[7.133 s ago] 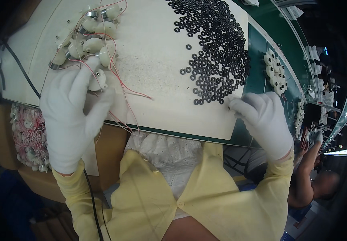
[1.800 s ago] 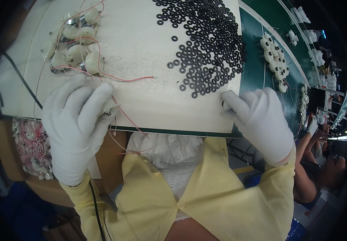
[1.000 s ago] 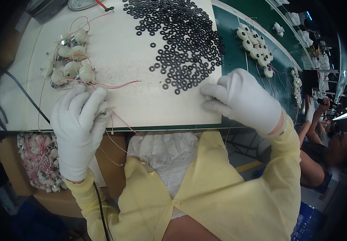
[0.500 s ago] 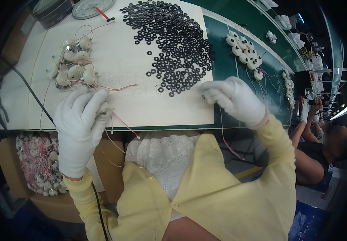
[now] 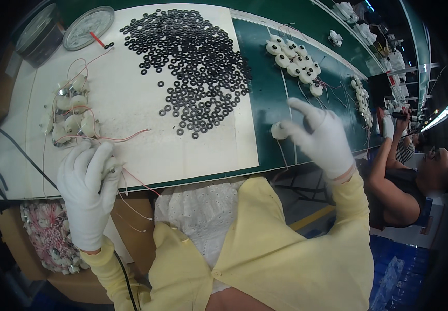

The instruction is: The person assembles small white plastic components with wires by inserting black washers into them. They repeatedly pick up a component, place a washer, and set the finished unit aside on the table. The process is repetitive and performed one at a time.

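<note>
Since the frame half a second ago, the right hand (image 5: 323, 142) has shifted from the white sheet's right edge out over the green table (image 5: 265, 106), and its fingers have spread apart. Just off its fingertips, on the green surface near the table's near edge, sits a cream round piece (image 5: 279, 131), its thin lead running down toward that edge; whether a fingertip touches it cannot be told.

At the left end of the near edge, the left hand (image 5: 85, 189) is curled closed around a small pale part (image 5: 114, 166), mostly hidden by the glove, with red and white wires hanging past the edge. Both hands wear white gloves.

Between them, back from the near edge, a broad pile of black rings (image 5: 198, 57) covers much of the white sheet (image 5: 146, 111). Left of the pile lies a tangle of cream motors (image 5: 76, 124) with red and white wires. Toward the table's far right, a cluster of cream discs (image 5: 296, 59) shows dark centres. Near the far left corner stand a round tub (image 5: 39, 36) and a shallow round lid (image 5: 86, 26).
</note>
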Motion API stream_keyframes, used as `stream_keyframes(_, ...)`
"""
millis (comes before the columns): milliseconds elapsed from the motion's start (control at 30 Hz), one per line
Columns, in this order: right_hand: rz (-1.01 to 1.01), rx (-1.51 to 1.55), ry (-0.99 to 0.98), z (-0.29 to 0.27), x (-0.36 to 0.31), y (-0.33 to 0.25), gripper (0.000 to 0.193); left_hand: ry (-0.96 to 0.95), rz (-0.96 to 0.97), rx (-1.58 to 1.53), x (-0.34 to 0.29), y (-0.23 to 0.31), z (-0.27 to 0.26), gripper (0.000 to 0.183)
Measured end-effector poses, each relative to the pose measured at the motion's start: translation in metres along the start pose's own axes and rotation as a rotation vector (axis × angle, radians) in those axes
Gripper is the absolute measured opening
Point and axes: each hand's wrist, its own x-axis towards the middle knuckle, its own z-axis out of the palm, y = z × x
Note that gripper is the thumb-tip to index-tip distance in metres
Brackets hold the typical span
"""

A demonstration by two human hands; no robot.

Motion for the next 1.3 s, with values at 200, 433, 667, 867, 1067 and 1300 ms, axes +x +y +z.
stream_keyframes(200, -0.152, -0.296, 0.074, 0.023, -0.011, 0.001, 0.023, -0.065, -0.029, -0.007, 0.001, 0.002, -0.004, 0.039)
stream_keyframes(433, -0.016, -0.564, 0.214, 0.012, -0.008, 0.039, 0.033, 0.039, 0.004, 0.079, 0.010, 0.004, -0.004, 0.041)
stream_keyframes(667, -0.184, 0.012, 0.282, 0.014, -0.010, -0.048, 0.043, 0.144, -0.090, 0.145, 0.003, 0.023, -0.032, 0.042)
stream_keyframes(867, -0.389, 1.274, -0.120, 0.077, 0.005, -0.112, 0.070, 0.151, 0.186, -0.115, 0.030, 0.069, -0.048, 0.031)
stream_keyframes(1067, 0.206, 1.904, -0.750, 0.053, 0.005, -0.146, 0.090, 0.331, 0.210, -0.099, 0.042, 0.083, -0.024, 0.020)
stream_keyframes(1300, 0.252, 2.506, -0.797, 0.089, -0.001, -0.110, 0.060, 0.193, 0.043, 0.111, 0.062, 0.031, -0.025, 0.023)
